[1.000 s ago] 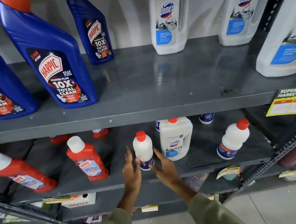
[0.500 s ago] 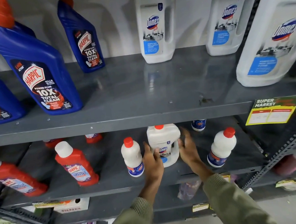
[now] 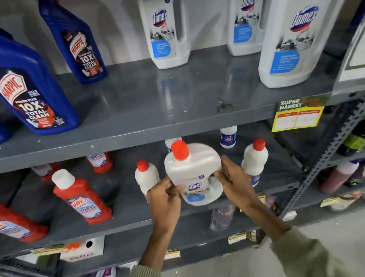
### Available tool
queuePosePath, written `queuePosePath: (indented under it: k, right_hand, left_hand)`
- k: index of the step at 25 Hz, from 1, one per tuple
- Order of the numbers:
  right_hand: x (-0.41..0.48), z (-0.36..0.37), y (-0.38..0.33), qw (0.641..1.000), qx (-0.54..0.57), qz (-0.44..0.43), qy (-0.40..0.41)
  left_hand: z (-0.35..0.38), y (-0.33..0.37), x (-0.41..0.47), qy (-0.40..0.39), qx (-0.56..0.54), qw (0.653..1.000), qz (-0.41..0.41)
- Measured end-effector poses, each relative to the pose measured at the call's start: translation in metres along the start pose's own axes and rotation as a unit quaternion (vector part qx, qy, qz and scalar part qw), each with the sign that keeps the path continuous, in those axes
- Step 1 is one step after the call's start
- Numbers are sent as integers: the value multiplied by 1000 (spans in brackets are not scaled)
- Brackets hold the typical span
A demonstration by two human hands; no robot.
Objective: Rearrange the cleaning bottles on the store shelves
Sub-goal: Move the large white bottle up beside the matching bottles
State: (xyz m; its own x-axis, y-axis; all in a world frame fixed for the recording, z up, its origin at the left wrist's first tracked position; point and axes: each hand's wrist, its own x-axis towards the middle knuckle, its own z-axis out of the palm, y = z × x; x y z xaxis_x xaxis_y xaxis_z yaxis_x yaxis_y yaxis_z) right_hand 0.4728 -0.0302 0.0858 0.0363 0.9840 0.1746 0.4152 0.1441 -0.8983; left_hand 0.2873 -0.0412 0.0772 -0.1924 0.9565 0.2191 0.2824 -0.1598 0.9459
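Observation:
A small white Domex bottle (image 3: 194,174) with a red cap is held between both my hands, lifted off the middle shelf (image 3: 127,222) and tilted toward me. My left hand (image 3: 164,201) grips its left side, my right hand (image 3: 233,178) its right side. Two small white red-capped bottles stand either side of it, one on the left (image 3: 145,175) and one on the right (image 3: 255,159). On the upper shelf (image 3: 152,128) stand blue Harpic bottles (image 3: 19,90) at the left and large white Domex jugs (image 3: 163,24) at the right.
Red Harpic bottles (image 3: 80,196) stand on the middle shelf's left. A yellow supermarket price tag (image 3: 297,115) hangs on the upper shelf edge. A slanted metal upright (image 3: 323,157) borders the right, with dark bottles (image 3: 362,135) beyond. A cardboard box (image 3: 84,249) sits on the lower shelf.
Both hands moved from the small white bottle to the white Domex bottle, closed on it and lifted it off the middle shelf toward me.

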Motion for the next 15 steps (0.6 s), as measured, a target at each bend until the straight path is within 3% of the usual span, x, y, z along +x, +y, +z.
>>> queuePosePath:
  k: [4,7,15]
  right_hand:
    - [-42,-26,-57,999,-20,-39,14]
    - [-54,-41,-107,998,26,-50,35]
    - [16,-86,-236,980,99,-136,107]
  left_hand:
    - [-37,44,-37,2,33,997,68]
    - [-62,103,-32,10,14,990,140]
    - [-91,243,52,44,-28,971,232]
